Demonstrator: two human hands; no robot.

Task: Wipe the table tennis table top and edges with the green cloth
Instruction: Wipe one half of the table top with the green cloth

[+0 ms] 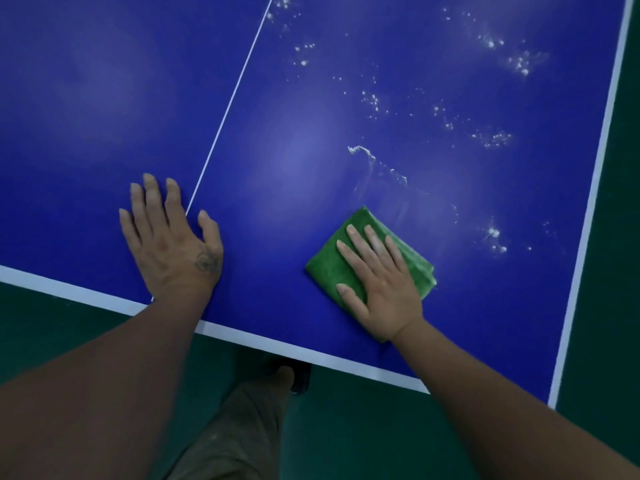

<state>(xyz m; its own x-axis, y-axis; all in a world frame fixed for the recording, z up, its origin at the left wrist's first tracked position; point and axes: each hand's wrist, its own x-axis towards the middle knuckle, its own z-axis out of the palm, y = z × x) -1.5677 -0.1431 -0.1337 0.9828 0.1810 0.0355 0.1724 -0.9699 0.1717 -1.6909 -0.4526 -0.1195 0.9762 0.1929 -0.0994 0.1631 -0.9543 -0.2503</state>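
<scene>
The blue table tennis table point(294, 154) fills the view, with a thin white centre line point(230, 102) and white edge bands. A folded green cloth point(332, 261) lies flat on the top near the front edge. My right hand point(377, 275) presses on it with straight fingers. My left hand point(173, 237) rests flat on the blue surface beside the centre line, fingers spread. White powder specks point(491, 136) are scattered over the right half, with a smeared streak point(367, 155) just beyond the cloth.
The white front edge point(287, 348) runs diagonally below my hands, the right edge point(595, 181) up the right side. Dark green floor point(606, 306) surrounds the table. My trouser leg and shoe point(277, 382) stand under the front edge.
</scene>
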